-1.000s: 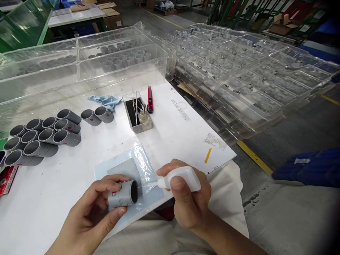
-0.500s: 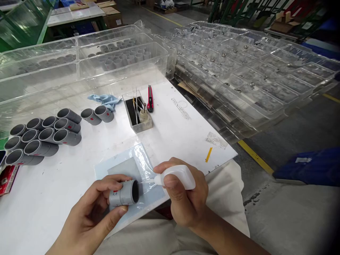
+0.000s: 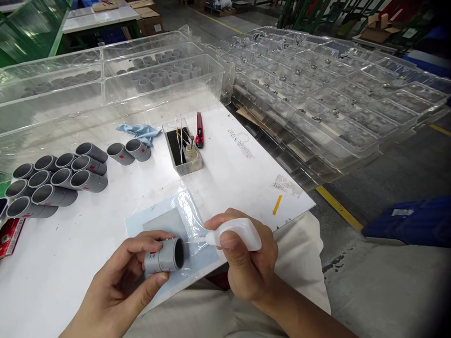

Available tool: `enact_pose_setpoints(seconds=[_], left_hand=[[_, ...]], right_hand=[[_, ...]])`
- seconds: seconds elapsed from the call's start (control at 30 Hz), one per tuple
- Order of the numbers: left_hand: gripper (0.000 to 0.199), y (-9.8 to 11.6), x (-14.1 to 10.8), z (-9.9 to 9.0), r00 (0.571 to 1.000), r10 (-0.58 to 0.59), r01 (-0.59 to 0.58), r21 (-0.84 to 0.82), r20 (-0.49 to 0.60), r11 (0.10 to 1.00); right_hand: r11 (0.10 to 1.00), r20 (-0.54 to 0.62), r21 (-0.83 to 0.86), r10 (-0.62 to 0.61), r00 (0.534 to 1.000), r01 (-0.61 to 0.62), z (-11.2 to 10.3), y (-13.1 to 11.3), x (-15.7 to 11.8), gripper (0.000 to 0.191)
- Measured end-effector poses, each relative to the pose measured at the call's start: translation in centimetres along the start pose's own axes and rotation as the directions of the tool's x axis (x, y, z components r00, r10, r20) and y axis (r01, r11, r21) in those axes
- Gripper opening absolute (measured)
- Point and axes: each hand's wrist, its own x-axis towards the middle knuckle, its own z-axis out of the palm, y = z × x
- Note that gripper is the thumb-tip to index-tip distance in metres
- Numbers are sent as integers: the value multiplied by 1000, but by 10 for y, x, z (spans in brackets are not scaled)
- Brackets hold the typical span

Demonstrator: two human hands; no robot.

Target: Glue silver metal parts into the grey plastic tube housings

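A short grey cylinder [image 3: 160, 257] with red and dark markings is held on its side, its open end facing right. My left hand [image 3: 128, 274] grips it between thumb and fingers. In my right hand [image 3: 248, 263] is a white squeeze bottle [image 3: 241, 233], thumb and fingers wrapped around it. Its thin nozzle points left at the rim of the cylinder; whether the tip touches the rim I cannot tell. Beneath both hands lies a light blue sheet [image 3: 136, 225] under clear film, with a grey square [image 3: 167, 223] on it.
Several grey cylinders [image 3: 56, 196] stand at the left of the white table [image 3: 218, 178]. Farther back are a blue cloth [image 3: 139, 133], a small clear box [image 3: 190, 167] with tweezers and a jar, and a red utility knife [image 3: 199, 131]. Clear plastic trays [image 3: 211, 77] line the far edge.
The squeeze bottle and my right hand have shifted very slightly to the right. My left hand and the cylinder look almost still.
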Motion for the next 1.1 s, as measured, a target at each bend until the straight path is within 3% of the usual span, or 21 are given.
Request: enact_pose_setpoints(seconds=[0.17,0.47,0.8,0.97,1.1], left_hand=[[21,1,0,0,1000,-19,20,-19,9,1000],[20,3,-1,1,999,-28,28,4,21,1000],[23,-3,2,-4,998,31,-32,34,47,999],[31,-1,-4,0,994,-91,91,-11,-57,996],[42,1,-3,-1,991,-90,91,1,-96,996]], right_hand=[[999,-10,3,32,999,-32,1,-1,0,25],[1000,26,9,-15,1000,15,-2,2,0,19],[998,65,25,62,996,-64,-4,-3,0,31],[978,1,137,156,988,-155,-9,1,-4,30],[964,-88,209,189,978,-167,-13,-1,-7,34]])
